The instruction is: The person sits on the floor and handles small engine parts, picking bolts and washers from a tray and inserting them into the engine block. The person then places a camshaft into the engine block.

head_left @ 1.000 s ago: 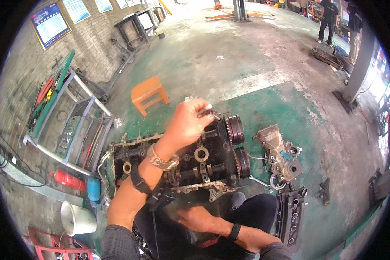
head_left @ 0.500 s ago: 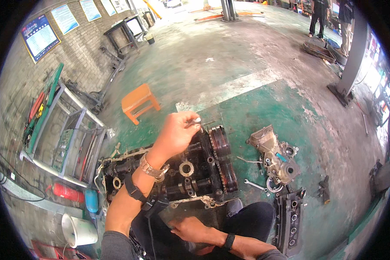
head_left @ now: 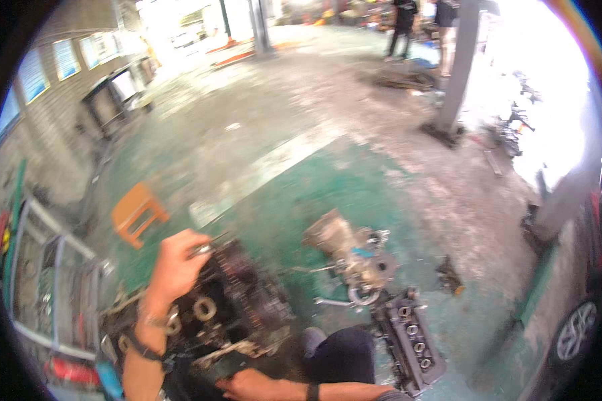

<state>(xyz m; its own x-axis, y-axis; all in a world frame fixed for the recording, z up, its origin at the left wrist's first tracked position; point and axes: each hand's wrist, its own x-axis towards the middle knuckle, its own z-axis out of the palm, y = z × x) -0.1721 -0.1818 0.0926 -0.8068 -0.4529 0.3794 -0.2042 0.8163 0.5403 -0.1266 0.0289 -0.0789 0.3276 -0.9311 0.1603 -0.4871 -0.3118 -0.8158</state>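
Observation:
Over the far edge of a dark, oily engine cylinder head point(head_left: 204, 331), my left hand point(head_left: 177, 264) is closed on a thin metal tool point(head_left: 200, 250). Its slim end pokes out past the fingers; motion blur hides its exact kind. Two dark round cam gears point(head_left: 247, 271) sit at the right end of the cylinder head, close to that hand. My right hand point(head_left: 251, 385) is low, near my lap, by the near edge of the cylinder head. Its fingers are curled, and whatever they may hold is hidden.
To the right lie a cast metal engine cover point(head_left: 351, 257), a wrench point(head_left: 334, 303) and a black valve cover point(head_left: 411, 341). An orange stool point(head_left: 139, 212) stands beyond the cylinder head. A metal rack point(head_left: 53, 274) is at left, a grey post point(head_left: 458, 87) at far right.
The whole view has swung to the right, so the cylinder head and both hands appear further left and lower. My left hand keeps its grip on the thin tool.

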